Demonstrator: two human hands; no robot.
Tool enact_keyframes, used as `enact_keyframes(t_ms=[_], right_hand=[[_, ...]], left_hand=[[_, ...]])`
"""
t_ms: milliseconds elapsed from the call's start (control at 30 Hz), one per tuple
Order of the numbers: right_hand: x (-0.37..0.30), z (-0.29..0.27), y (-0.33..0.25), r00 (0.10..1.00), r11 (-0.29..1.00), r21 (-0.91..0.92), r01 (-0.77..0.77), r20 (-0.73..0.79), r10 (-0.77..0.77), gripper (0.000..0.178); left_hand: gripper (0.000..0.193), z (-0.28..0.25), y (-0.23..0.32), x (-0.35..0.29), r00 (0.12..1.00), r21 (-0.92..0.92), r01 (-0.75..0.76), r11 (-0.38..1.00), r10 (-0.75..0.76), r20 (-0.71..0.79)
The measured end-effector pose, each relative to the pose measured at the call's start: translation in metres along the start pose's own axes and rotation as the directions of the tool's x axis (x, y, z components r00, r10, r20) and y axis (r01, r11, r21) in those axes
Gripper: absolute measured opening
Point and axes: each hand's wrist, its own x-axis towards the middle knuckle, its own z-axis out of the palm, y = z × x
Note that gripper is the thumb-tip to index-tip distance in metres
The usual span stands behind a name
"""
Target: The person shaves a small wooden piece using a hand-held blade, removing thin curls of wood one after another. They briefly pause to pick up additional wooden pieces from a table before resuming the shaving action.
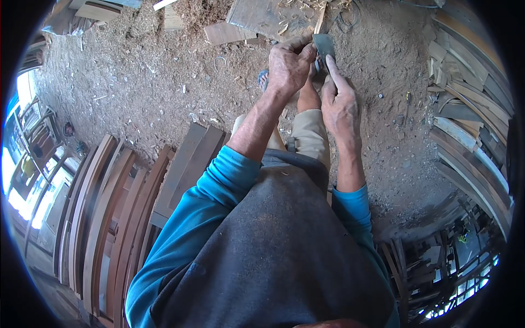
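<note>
We look down at two bare hands working close together around a small grey-green plate above a dusty floor.

The plate [324, 46] shows at the near edge of a worn board [260, 19] on the floor [158, 82], beside a thin wood strip [320, 21]. Our left hand [292, 64] curls at its left edge; our right hand [341, 101] lays a straight finger on it. We cannot tell which fingers grip.
</note>
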Motion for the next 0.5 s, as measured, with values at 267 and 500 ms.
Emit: enact_keyframes(t_ms=[267, 500], right_hand=[[0.005, 0.024, 0.013, 0.991, 0.998, -0.032, 0.063, -0.120, -0.066, 0.046], [0.014, 0.031, 0.009, 0.982, 0.993, -0.083, 0.080, -0.164, -0.092, 0.043]], left_hand=[[0.033, 0.000, -0.001, 0.000, 1.000, 0.073, -0.003, 0.997, 0.003, 0.010], [0.033, 0.000, 0.000, -0.002, 1.000, 0.011, -0.017, 1.000, 0.017, -0.021]])
